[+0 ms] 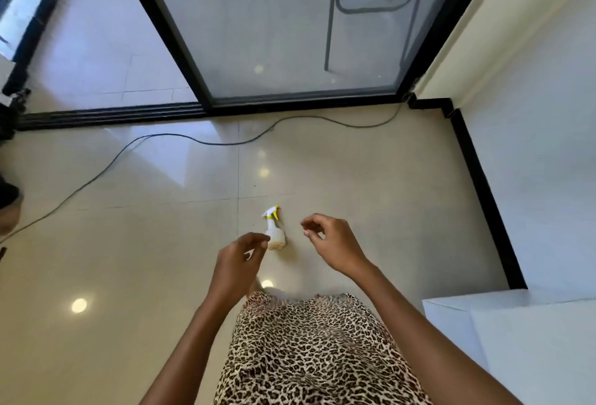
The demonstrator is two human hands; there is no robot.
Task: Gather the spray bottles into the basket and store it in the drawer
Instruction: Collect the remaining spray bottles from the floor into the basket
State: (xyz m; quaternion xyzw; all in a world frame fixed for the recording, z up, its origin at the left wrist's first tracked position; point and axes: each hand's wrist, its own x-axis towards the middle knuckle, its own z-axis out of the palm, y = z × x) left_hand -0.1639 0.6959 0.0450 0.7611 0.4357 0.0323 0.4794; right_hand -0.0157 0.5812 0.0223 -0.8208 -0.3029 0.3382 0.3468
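Spray bottle lies flat on the tiled floor, nozzle pointing toward the sliding door, between two empty, loosely curled hands, left hand nearer than right hand.

Floor: glossy beige tile, ceiling lights reflected. One spray bottle lies on its side near a grout joint, yellow-and-white head pointing toward the sliding door. A thin black cable snakes across the tiles.
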